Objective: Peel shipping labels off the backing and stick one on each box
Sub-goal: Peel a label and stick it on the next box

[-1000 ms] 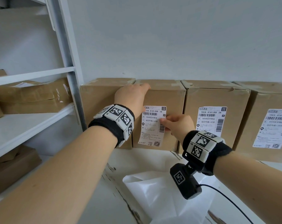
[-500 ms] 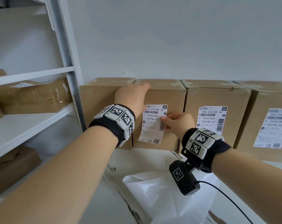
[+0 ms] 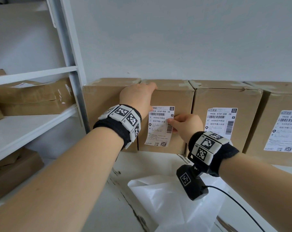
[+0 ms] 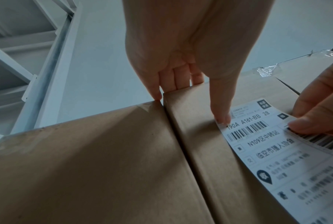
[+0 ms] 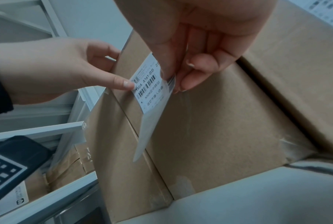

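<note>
Several brown boxes stand in a row against the wall. My left hand grips the top edge of the second box, fingers hooked over it. Its thumb presses the upper left corner of a white shipping label onto the box front. My right hand pinches the label's right edge between thumb and fingers. In the right wrist view the label's lower part stands off the cardboard. The leftmost box bears no label on its front. The third box and the fourth box each carry a stuck label.
A white metal shelf stands at the left with flattened cartons on it. White backing paper lies on the white table in front of the boxes. A black cable runs from my right wrist camera.
Hardly anything: the label has shifted very slightly on the box front, and both hands keep their holds.
</note>
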`<state>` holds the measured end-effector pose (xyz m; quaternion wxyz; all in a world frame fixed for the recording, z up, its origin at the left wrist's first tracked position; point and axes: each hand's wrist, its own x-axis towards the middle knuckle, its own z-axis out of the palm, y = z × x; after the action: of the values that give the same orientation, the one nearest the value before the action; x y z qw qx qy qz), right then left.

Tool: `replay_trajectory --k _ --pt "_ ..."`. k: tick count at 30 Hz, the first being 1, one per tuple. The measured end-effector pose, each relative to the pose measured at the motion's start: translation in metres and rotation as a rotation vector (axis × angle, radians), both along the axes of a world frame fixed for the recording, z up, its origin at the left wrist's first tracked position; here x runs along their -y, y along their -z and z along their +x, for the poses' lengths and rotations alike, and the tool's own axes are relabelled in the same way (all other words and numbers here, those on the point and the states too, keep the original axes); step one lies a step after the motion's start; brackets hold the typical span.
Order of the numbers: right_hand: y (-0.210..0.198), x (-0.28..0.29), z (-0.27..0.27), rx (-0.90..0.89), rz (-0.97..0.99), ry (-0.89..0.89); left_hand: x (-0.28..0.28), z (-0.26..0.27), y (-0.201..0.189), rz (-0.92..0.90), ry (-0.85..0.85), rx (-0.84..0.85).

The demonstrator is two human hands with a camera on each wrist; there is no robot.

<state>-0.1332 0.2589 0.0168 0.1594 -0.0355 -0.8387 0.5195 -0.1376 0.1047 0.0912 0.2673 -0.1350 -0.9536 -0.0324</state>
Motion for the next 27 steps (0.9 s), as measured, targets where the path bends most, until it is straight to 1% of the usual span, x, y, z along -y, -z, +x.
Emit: replay_trajectory --k 8,17,21,24,27 --pt "0.001 0.000 -0.003 -0.016 0.078 0.029 0.000 0.000 0.000 0.010 -0.001 0.009" --pt "-0.009 0.002 -0.004 0.015 0.173 0.071 -0.002 0.000 -0.002 0.008 -0.018 0.011" --pt "-0.013 0.002 -0.004 0.028 0.212 0.069 -0.002 0.000 -0.005 -0.003 -0.026 0.027" --pt "-0.016 0.001 -0.002 0.024 0.284 0.061 -0.001 -0.002 -0.006 -0.003 -0.017 0.010" --pt "-0.018 0.000 0.000 0.035 0.313 0.060 0.000 -0.004 -0.007 0.016 -0.001 0.000"
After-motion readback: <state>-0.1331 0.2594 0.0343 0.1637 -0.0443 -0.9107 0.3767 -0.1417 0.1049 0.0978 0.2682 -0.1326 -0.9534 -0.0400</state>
